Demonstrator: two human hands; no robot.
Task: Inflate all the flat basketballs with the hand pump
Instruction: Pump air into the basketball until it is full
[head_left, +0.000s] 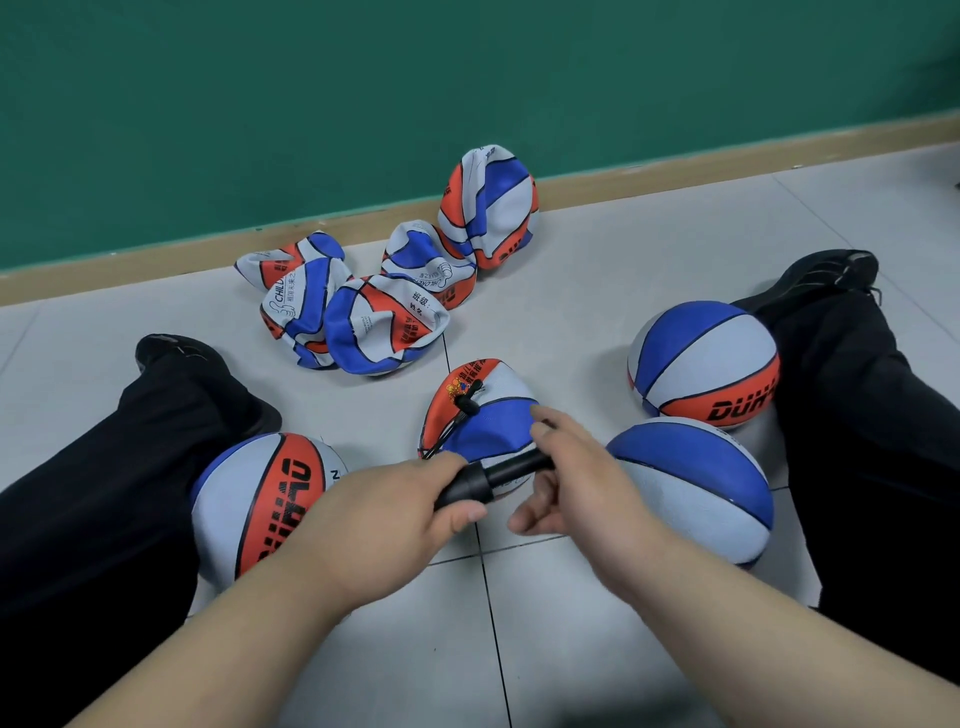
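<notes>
A black hand pump (485, 480) lies across both hands over the floor. My left hand (400, 506) grips its thick barrel end. My right hand (566, 473) curls round the thinner end toward the right. Just beyond the pump sits a partly flat red, white and blue basketball (488, 410), with the pump's black hose and needle fitting (465, 402) at its top. Three round, full basketballs lie near: one at the left (260, 499), one at the right (696, 488), one farther right (701, 358). Several crumpled flat basketballs (374, 312) lie heaped near the wall.
My legs in black trousers stretch out on both sides, the left (130, 467) and the right (857, 415), with dark shoes at their ends. Grey floor tiles (597, 270) run to a tan skirting board (675, 176) under a green wall.
</notes>
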